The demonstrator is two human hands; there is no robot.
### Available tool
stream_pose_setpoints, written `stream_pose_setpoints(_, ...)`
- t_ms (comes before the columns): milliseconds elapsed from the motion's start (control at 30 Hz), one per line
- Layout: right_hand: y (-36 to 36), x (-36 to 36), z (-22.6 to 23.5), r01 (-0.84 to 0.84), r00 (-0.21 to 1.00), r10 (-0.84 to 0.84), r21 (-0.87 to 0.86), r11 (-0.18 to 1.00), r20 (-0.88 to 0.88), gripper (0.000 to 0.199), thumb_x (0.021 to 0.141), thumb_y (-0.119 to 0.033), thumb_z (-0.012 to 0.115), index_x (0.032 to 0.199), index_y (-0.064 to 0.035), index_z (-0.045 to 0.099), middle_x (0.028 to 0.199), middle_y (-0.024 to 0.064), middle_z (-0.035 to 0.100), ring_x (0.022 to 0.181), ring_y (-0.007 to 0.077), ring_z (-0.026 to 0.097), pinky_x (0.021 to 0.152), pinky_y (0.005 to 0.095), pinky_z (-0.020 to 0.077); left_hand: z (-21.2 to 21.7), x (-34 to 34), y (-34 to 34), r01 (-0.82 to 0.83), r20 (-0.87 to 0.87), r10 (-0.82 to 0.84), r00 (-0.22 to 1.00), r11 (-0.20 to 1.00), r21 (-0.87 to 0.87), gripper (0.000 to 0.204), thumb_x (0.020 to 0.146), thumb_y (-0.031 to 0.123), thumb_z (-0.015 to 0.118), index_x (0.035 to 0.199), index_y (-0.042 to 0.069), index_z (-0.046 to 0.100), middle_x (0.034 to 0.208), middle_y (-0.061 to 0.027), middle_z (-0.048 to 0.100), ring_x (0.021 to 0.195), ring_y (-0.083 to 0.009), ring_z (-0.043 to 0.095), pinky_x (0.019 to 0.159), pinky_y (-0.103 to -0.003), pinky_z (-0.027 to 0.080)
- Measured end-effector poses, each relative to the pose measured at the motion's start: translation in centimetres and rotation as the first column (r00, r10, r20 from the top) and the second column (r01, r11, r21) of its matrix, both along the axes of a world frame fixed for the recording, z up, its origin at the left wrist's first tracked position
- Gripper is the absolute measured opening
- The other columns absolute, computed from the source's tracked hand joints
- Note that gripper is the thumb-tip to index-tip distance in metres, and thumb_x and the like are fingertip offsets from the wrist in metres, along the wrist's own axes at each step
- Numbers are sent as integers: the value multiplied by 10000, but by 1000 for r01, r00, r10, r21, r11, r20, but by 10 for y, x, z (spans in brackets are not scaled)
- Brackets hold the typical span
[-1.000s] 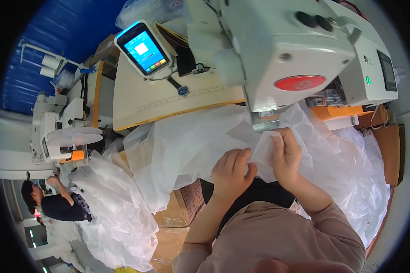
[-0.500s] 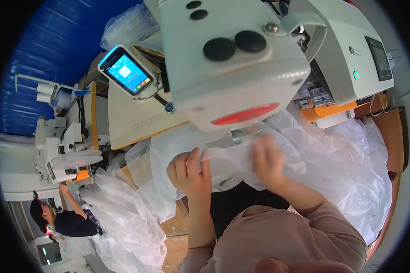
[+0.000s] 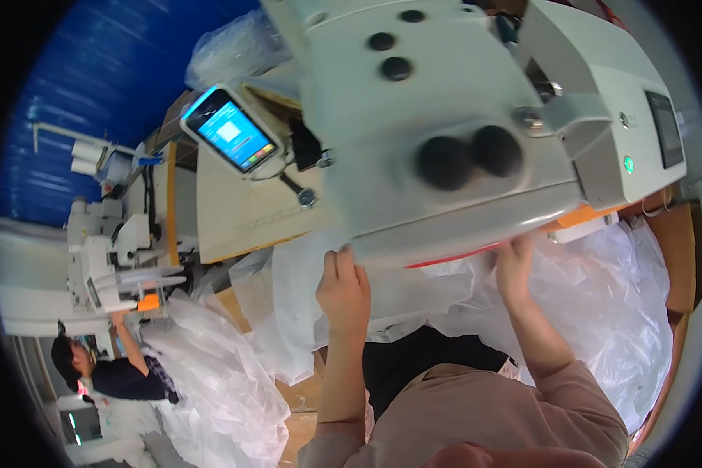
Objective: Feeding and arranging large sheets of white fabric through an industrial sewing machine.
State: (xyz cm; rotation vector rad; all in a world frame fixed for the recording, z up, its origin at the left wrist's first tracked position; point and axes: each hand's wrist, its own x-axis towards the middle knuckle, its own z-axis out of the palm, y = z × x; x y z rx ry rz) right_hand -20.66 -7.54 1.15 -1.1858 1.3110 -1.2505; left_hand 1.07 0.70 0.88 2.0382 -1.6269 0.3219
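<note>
Beyond the dark lap (image 3: 437,351), the sheet (image 3: 421,296) spreads white and sheer — softly creased, heaped in shiny crumples at the right. Over it, the left grip (image 3: 343,292) has curled fingers; the machine (image 3: 452,209) partly hides the right grip (image 3: 515,269) — whether either pinches it, I cannot tell. Farther: the tabletop (image 3: 230,203), bearing a watch (image 3: 307,197).

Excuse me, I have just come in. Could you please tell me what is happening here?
A person's left hand and right hand are at a thin white sheet, below the front edge of a large pale machine. The machine partly hides the contact, so their grip is unclear. A lit screen device and a wristwatch are on the table to the left. Farther left, a co-worker is at another machine.
</note>
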Motion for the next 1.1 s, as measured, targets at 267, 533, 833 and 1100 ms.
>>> stream_pose_setpoints(267,-14,-26,-30,-203,848,-5,-333,921,-530,463,905,-108,538,1311,34,369,1319,178,441,1207,217,424,1010,331,310,-61,20,52,-210,-244,287,926,932,296,184,786,32,508,957,95,533,825,-117,600,719,-325,595,621,-420,485)
stream_pose_setpoints(533,-21,-31,-17,-309,776,72,-279,909,-627,474,914,-101,523,1331,6,325,1270,158,479,1147,190,465,981,314,327,-58,75,34,-292,-511,221,831,954,-63,250,777,-27,465,993,58,558,966,-159,553,919,-359,539,785,-413,437)
stream_pose_setpoints(833,5,-6,9,-325,717,69,-246,913,-693,333,818,-4,565,1136,15,468,1052,223,537,963,377,515,842,421,409,-12,123,85,-325,-5,326,945,943,-75,246,781,16,595,1013,90,631,828,-89,499,782,-265,529,653,-360,449)
stream_pose_setpoints(1100,-4,-9,29,-386,774,206,-189,903,-599,317,825,-33,583,1127,-15,488,819,155,566,758,272,564,681,350,460,0,91,52,-289,-465,151,872,927,-240,244,850,14,429,1006,37,615,974,-99,575,905,-208,551,781,-303,429)
